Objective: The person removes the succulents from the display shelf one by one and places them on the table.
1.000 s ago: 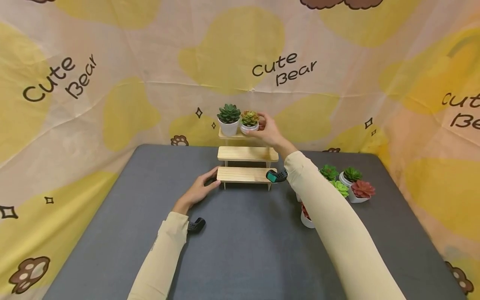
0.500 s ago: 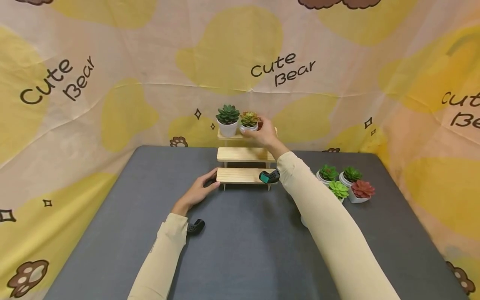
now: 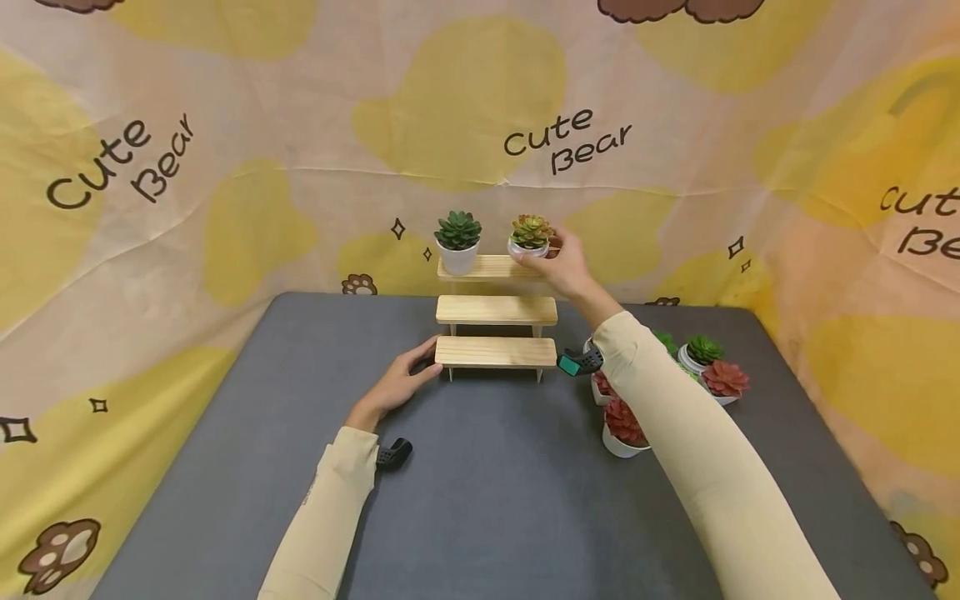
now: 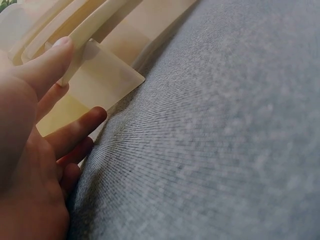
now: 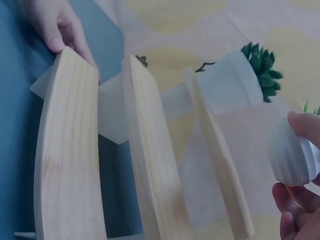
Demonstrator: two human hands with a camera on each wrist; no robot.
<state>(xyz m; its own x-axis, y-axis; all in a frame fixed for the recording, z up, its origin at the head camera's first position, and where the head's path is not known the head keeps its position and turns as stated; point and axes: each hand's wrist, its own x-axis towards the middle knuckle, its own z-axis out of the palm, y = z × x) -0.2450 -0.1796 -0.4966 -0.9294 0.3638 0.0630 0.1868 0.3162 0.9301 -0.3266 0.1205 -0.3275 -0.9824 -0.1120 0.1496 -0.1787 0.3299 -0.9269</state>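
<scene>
In the head view a three-step wooden display stand [image 3: 497, 352] stands on the grey table. My left hand [image 3: 393, 387] holds the left end of its lowest step, thumb at the front edge and fingertips behind, as the left wrist view shows. At the top step's right half, my right hand [image 3: 564, 265] pinches a small white ribbed pot [image 5: 291, 155] with a yellow-red succulent [image 3: 531, 231]. The right wrist view shows this pot raised off the step. A dark green succulent in a white pot [image 3: 459, 257] sits at the top step's left end.
Several more potted succulents stand at the right of the table, partly behind my right sleeve [image 3: 697, 450]. They include a red one [image 3: 624, 421] in front and a dark red one [image 3: 725, 379] farther right. A printed cloth [image 3: 300, 125] hangs behind the table.
My right hand has moved the yellow-red succulent rightward along the top step, away from the dark green one, and slightly up. My left hand has stayed at the lowest step.
</scene>
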